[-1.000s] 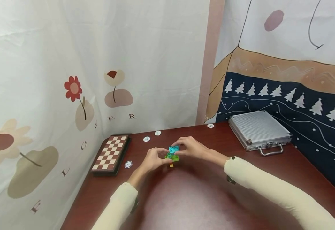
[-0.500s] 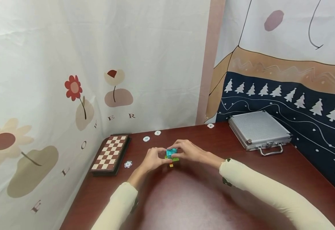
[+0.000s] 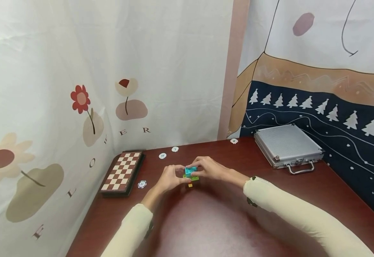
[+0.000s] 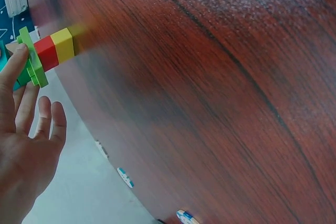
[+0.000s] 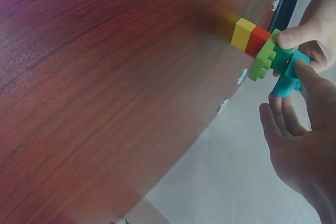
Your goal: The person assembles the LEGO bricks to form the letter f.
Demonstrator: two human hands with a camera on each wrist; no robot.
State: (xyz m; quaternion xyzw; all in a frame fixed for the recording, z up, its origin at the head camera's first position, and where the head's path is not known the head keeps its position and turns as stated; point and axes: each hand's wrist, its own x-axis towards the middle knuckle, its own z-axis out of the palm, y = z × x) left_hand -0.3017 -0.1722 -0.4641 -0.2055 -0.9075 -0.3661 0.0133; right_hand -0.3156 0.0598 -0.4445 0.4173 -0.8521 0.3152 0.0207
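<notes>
On the table stands a small tower of toy building bricks. In the right wrist view it runs from a yellow brick [image 5: 242,34] at the table through a red brick [image 5: 257,41] and a wider lime green brick [image 5: 265,59] to a dark green brick [image 5: 281,59]. My left hand [image 3: 170,177] steadies the tower, its thumb on the green bricks and its fingers behind. Between thumb and fingers, my right hand [image 3: 211,168] pinches a turquoise brick [image 5: 297,64], which sits right at the dark green one. The fingers partly cover both bricks.
A folded chessboard box [image 3: 122,173] lies at the left, with a poker chip [image 3: 142,184] beside it. Further chips [image 3: 162,156] lie near the table's back edge. A silver case [image 3: 289,145] with a handle rests at the back right. Fabric curtains [image 3: 174,89] hang behind the table.
My right hand has moved down and slightly left, bringing the turquoise brick onto the green ones, then stayed nearly still. My left hand keeps its hold on the tower.
</notes>
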